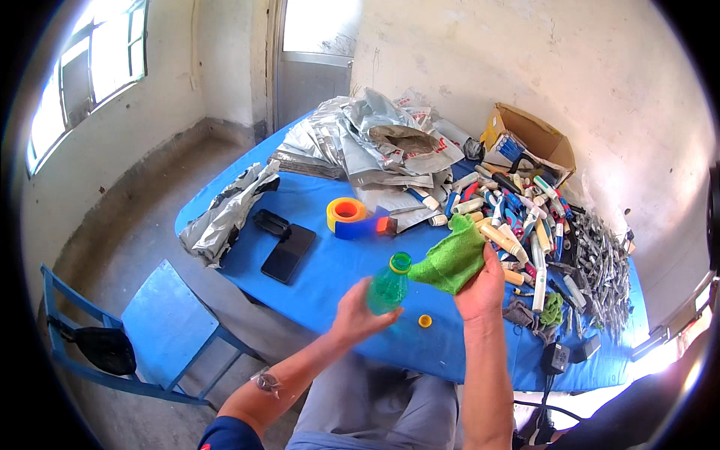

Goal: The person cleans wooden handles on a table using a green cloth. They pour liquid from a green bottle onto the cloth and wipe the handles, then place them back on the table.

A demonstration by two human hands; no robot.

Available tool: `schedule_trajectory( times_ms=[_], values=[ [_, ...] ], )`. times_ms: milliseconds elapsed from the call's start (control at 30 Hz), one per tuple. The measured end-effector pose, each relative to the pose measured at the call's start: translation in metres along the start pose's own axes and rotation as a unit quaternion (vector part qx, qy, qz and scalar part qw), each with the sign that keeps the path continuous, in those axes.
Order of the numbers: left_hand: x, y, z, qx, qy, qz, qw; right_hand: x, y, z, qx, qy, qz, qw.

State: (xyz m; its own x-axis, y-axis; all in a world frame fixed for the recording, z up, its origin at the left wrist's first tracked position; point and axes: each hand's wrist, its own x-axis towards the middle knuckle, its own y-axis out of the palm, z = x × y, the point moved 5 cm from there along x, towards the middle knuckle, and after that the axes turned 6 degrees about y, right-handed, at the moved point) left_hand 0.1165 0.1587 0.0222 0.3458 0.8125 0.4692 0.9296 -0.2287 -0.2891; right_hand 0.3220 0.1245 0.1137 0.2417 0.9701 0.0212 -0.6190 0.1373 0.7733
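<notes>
My left hand (365,312) is closed around a green plastic bottle (388,289), whose mouth is uncapped and points up. A bright green cloth (453,256) hangs from my right hand (481,284), pinched by its right edge; its left corner comes close to the bottle's neck, and whether they touch I cannot tell. A yellow bottle cap (424,321) lies on the blue tablecloth (332,287) between my forearms.
A tape roll (332,216), a black phone (288,253) and silvery plastic bags (388,140) lie on the table. Many tube-like handles (506,208) are heaped at right, beside small packets (602,270), grey cloth (518,311) and power adapters (557,358). A cardboard box (540,132) stands behind; a blue chair (169,323) is at left.
</notes>
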Motion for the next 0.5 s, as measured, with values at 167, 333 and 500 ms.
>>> schedule_trajectory(
  times_ms=[167,333,500],
  values=[
    [-0.001,-0.001,0.001,-0.002,-0.004,-0.009,1.000,-0.012,0.034,-0.007,-0.143,-0.086,-0.026,0.986],
    [0.000,0.000,0.003,-0.018,-0.005,-0.002,1.000,-0.024,0.083,-0.034,-0.650,-0.205,0.126,0.721],
    [-0.001,0.002,-0.002,-0.104,-0.044,0.039,0.993,-0.035,0.092,-0.046,-0.726,-0.302,0.152,0.598]
  ],
)
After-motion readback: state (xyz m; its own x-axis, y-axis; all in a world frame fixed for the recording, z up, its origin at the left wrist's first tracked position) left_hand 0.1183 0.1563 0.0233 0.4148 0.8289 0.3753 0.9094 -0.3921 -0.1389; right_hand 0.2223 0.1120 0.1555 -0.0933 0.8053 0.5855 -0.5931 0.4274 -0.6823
